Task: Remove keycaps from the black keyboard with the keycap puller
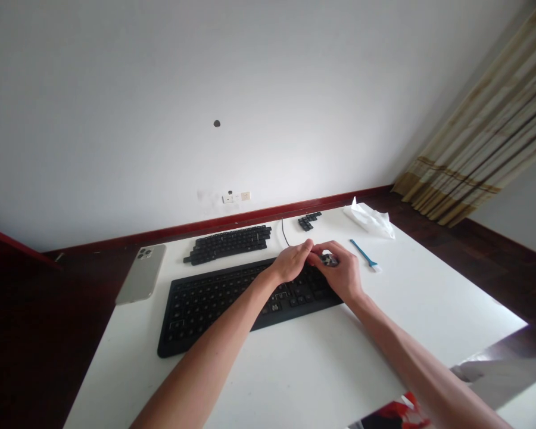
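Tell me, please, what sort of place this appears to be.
An indoor room, probably in a home: a long curtain hangs at the right, and wall sockets sit just above a dark red baseboard.

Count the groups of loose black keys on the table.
2. The large group lies behind the keyboard; the small group is farther right, past the cable. The left hand and right hand may hide more.
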Available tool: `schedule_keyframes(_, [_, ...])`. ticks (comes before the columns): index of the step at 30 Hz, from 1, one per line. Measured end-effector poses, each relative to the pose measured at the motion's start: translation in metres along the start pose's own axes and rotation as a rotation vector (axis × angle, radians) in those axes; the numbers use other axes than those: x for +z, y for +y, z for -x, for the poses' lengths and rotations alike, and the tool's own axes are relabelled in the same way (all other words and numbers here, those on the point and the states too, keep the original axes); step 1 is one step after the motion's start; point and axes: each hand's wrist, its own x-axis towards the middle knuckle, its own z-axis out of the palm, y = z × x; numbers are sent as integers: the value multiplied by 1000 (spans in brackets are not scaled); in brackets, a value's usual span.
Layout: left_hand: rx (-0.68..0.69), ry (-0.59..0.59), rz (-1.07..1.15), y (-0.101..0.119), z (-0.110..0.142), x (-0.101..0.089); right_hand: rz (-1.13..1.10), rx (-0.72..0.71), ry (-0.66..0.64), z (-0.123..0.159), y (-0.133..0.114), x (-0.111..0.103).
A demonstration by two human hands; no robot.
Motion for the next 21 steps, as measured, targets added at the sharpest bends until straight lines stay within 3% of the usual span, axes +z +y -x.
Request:
schedule_keyframes(10, [-7,5,7,3,3,-1,159,-147,-60,4,-2,-3])
schedule_keyframes(17, [-10,16,53,3,5,0,155,-134,-71,6,-4,-3])
schedule_keyframes(21, [4,91,127,2,5,0,126,-58,-23,-12,7,-13])
